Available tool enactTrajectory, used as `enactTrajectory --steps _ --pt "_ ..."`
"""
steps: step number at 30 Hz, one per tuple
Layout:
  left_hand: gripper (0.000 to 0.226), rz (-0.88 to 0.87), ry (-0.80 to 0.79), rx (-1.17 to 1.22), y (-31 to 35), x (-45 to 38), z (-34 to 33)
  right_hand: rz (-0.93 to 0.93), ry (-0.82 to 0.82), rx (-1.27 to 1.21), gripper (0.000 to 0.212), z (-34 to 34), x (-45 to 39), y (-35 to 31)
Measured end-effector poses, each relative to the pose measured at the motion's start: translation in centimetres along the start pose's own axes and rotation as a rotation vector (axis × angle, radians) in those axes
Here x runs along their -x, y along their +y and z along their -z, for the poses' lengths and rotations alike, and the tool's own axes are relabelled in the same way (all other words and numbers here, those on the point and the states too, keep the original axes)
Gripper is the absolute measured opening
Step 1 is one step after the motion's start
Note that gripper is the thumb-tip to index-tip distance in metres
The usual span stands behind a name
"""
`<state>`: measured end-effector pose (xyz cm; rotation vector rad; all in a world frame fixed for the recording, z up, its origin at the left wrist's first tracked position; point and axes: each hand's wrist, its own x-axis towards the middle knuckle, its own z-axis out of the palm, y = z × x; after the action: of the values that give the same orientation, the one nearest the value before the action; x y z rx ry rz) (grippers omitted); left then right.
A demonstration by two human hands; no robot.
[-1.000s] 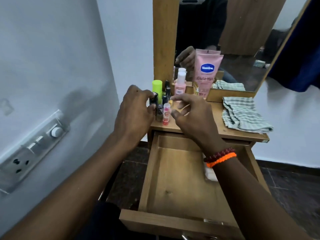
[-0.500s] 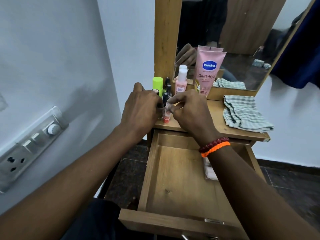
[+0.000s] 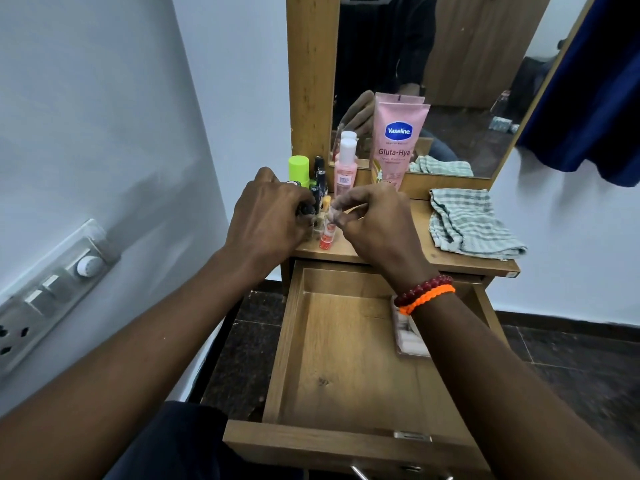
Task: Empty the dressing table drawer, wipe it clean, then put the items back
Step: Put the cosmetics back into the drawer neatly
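A: Which step is this?

B: I'd judge the putting-back. The drawer (image 3: 346, 358) stands pulled out towards the near side, almost bare, with one flat pale packet (image 3: 408, 336) lying against its right wall. The cloth (image 3: 471, 225) lies crumpled on the right of the worktop (image 3: 429, 252), apart from both hands.

A: And the hands?

B: Both are over the cluster of small bottles at the worktop's left. The left hand (image 3: 270, 220) has its grip curled round a dark little bottle (image 3: 306, 209). The right hand (image 3: 377, 223) pinches the top of a small red-and-clear vial (image 3: 327, 233) that stands on the wood.

A: Next move?

B: Probably lifting those two straight up, so the neighbours don't topple, then carrying them near into the drawer.

A: Counts?

B: One pink Vaseline tube (image 3: 398, 143), one pink pump bottle (image 3: 345, 168), one lime-capped container (image 3: 299, 169), one cloth. The dark little bottles are crowded; several, exact number unclear.
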<state>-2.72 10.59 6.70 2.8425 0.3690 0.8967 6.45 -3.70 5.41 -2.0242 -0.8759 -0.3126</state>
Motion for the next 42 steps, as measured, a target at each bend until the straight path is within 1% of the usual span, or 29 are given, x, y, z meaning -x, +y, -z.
enactTrajectory --steps 5,9,13,16,18,21,24,29,34,37,42 --pt "0.024 -0.016 -0.001 0.057 0.0 -0.1 0.0 -0.007 -0.005 0.004 0.009 0.0 0.0 -0.1" --pt "0.022 -0.034 0.021 0.115 0.3 0.4 0.7 -0.012 0.004 -0.005 0.005 0.8 0.4 -0.4" --pt "0.027 -0.034 0.037 0.202 1.1 2.1 1.9 -0.027 -0.025 -0.05 0.004 2.1 2.4 -0.4" --pt "0.027 -0.021 -0.009 0.237 1.5 4.2 1.5 -0.079 -0.06 -0.054 0.007 2.2 4.5 0.1" --pt "0.024 -0.02 -0.071 0.243 1.5 5.5 0.3 -0.115 -0.099 -0.04 0.007 1.5 5.6 0.9" --pt "0.013 -0.01 -0.182 0.185 1.3 6.8 -2.1 -0.125 -0.143 -0.023 0.009 -0.2 6.7 2.3" --pt "0.018 0.007 -0.244 0.146 0.9 7.5 -4.3 -0.125 -0.152 -0.012 0.018 -2.1 7.1 3.8" --pt "0.026 0.04 -0.261 0.095 0.6 7.6 -6.3 -0.091 -0.129 0.071 0.017 -4.7 7.6 5.2" --pt "0.02 0.057 -0.263 -0.015 0.9 7.2 -7.1 -0.029 -0.158 0.171 0.029 -5.6 7.7 5.3" --pt "0.017 0.06 -0.288 -0.099 1.4 7.0 -7.2 0.012 -0.174 0.226 0.028 -5.8 8.1 5.3" --pt "0.023 0.022 -0.346 -0.22 2.0 7.1 -7.0 0.062 -0.212 0.297 0.029 -5.8 8.4 5.1"
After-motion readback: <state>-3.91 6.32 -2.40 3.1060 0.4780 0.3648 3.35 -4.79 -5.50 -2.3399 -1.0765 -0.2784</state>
